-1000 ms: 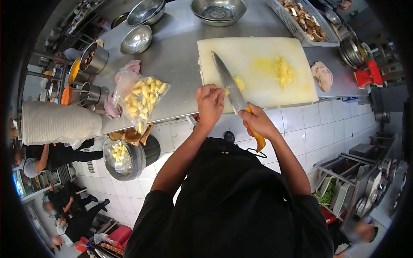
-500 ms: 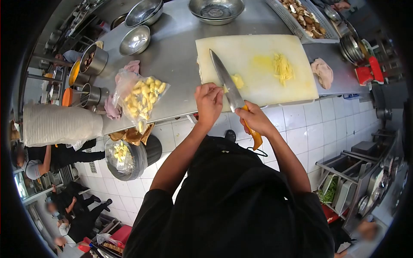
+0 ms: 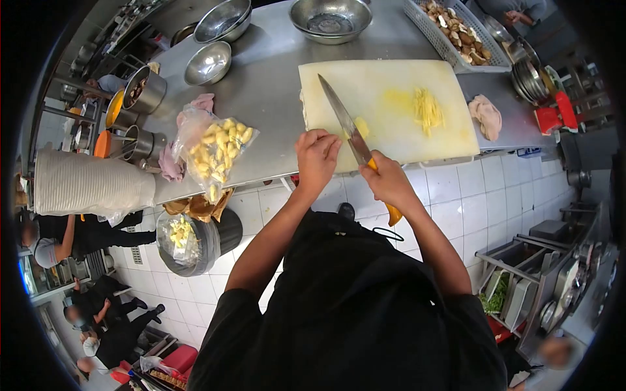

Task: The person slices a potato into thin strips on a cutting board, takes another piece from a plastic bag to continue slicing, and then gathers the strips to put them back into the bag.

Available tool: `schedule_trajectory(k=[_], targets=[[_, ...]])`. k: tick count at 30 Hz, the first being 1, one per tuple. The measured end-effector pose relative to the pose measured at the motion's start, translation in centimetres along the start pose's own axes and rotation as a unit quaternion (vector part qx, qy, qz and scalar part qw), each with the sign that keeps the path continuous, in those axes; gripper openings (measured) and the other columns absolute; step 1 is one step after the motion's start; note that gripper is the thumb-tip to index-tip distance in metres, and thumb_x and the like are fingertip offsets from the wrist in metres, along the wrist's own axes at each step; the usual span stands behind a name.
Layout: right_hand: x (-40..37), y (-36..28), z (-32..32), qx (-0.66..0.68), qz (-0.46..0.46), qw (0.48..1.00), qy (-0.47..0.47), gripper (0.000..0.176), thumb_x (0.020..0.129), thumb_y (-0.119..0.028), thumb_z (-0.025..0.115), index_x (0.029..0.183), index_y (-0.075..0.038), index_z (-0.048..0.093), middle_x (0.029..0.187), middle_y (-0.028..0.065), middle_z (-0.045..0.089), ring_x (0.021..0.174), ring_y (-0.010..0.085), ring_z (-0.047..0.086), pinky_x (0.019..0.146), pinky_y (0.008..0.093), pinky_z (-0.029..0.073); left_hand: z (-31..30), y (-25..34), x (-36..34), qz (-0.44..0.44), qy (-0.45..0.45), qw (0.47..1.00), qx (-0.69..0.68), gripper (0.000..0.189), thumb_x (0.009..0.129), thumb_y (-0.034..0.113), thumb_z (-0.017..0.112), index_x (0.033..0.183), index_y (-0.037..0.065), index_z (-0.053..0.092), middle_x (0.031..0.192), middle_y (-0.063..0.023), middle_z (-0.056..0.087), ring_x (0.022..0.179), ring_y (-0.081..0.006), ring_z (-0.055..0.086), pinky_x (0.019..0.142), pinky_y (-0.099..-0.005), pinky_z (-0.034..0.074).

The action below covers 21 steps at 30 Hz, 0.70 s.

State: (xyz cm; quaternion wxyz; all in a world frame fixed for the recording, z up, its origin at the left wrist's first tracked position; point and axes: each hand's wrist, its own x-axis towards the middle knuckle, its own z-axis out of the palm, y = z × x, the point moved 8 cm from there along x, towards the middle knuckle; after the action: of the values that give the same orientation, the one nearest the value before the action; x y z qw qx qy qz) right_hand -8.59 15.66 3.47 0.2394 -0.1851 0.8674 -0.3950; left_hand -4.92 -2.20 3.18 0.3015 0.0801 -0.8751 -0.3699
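Observation:
My right hand [image 3: 389,180] is wrapped round the orange handle of a large kitchen knife [image 3: 340,112]. The blade slants up and left over the white cutting board [image 3: 365,75]. Just left of the blade, at the board's near edge, my left hand [image 3: 317,160] has its fingers curled together; anything between them is hidden. A few pale yellow slices [image 3: 361,127], which look like ginger, lie against the blade's right side. Farther right on the board is a small heap of yellow strips [image 3: 428,109], beside a damp yellow stain.
A clear bag of peeled yellow pieces [image 3: 218,153] lies left of the board. Metal bowls [image 3: 207,64] stand behind it. A basket of mushrooms [image 3: 499,60] and a pink cloth [image 3: 486,117] are at right. Below the counter stands a lined bin [image 3: 208,260]. Other people are at lower left.
The knife handle and my right hand have shifted slightly right, and the blade has turned a little. My left hand stays in nearly the same place. The whole view has shifted slightly.

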Motion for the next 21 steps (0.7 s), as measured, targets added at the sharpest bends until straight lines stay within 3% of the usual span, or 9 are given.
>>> schedule_trajectory(k=[3,6,9,16,21], targets=[[-0.4,-0.8,0.2,-0.077,-0.030,0.996,0.019,0.028,0.099,-0.024,0.061,0.102,0.003,0.055,0.076,0.0249,0.066,0.070,0.0434,0.067,0.066,0.0487,0.054,0.3,0.1,-0.1,-0.009,-0.003,1.000,0.000,0.011,0.086,0.014,0.079,0.095,0.007,0.080,0.099,-0.0036,0.069,0.098,-0.0243,0.059,0.092,-0.0382,0.041],[-0.7,-1.6,0.1,-0.072,0.004,0.997,0.002,0.027,0.098,-0.022,0.059,0.104,0.004,0.054,0.082,0.0298,0.067,0.084,0.0513,0.065,0.077,0.0551,0.051,0.6,0.2,0.2,-0.013,-0.007,1.000,0.007,0.012,0.086,0.016,0.079,0.095,0.008,0.081,0.099,-0.0032,0.069,0.099,-0.0239,0.059,0.093,-0.0381,0.041],[-0.4,-1.5,0.7,-0.108,-0.002,0.994,0.004,0.023,0.098,-0.020,0.056,0.103,0.002,0.052,0.081,0.0315,0.067,0.085,0.0521,0.066,0.080,0.0601,0.050,0.8,0.2,0.2,-0.012,-0.012,1.000,0.014,0.012,0.086,0.016,0.079,0.095,0.008,0.081,0.099,-0.0024,0.069,0.099,-0.0235,0.059,0.094,-0.0381,0.040],[-0.2,-1.8,0.8,-0.101,0.007,0.995,-0.007,0.023,0.097,-0.018,0.055,0.103,0.004,0.052,0.083,0.0339,0.067,0.087,0.0537,0.065,0.082,0.0604,0.050,0.7,0.4,0.1,-0.009,0.002,1.000,0.010,0.014,0.086,0.017,0.079,0.097,0.009,0.081,0.100,-0.0012,0.070,0.101,-0.0226,0.059,0.094,-0.0385,0.039],[-0.1,-1.2,0.2,-0.039,0.037,0.998,-0.022,0.024,0.095,-0.019,0.057,0.100,0.004,0.053,0.085,0.0337,0.067,0.088,0.0528,0.066,0.081,0.0586,0.050,0.3,1.8,0.1,0.053,0.013,0.997,0.050,0.014,0.086,0.017,0.079,0.097,0.010,0.081,0.098,-0.0005,0.070,0.099,-0.0217,0.061,0.096,-0.0405,0.039]])
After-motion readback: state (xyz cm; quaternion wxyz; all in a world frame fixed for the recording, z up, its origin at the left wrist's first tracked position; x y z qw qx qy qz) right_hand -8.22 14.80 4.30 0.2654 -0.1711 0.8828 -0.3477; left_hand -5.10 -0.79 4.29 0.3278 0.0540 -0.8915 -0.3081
